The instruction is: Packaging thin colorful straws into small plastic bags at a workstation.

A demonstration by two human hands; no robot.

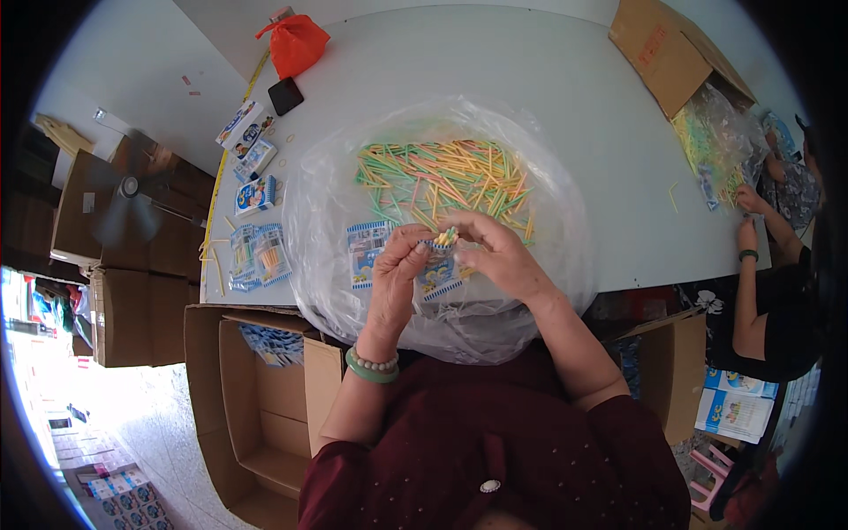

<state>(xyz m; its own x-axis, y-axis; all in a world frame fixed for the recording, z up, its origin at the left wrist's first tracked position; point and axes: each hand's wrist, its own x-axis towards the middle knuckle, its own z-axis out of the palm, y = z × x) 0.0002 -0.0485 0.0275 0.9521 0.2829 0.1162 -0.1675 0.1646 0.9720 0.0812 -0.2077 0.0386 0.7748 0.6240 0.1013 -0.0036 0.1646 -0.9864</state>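
Note:
Between my hands is a small blue-and-white printed packet (440, 250), with ends of thin yellow and green sticks showing at its mouth. My left hand (402, 262) pinches its left side, and my right hand (501, 261) has fingers closed at its right side. Just beyond lies a loose pile of thin pastel sticks (442, 181) in green, yellow and pink, spread on a large clear plastic sheet or bag (556, 212). Flat packets (362, 256) rest beside my left hand, and another packet (442, 281) lies under my hands.
Packets with sticks inside (258, 256) and small boxes (255, 196) line the table's left side. Behind them are a black flat object (285, 96) and a red bag (296, 44). Open cartons (265, 397) flank me below. A co-worker's hands (751, 203) work at right by a tipped carton (671, 57).

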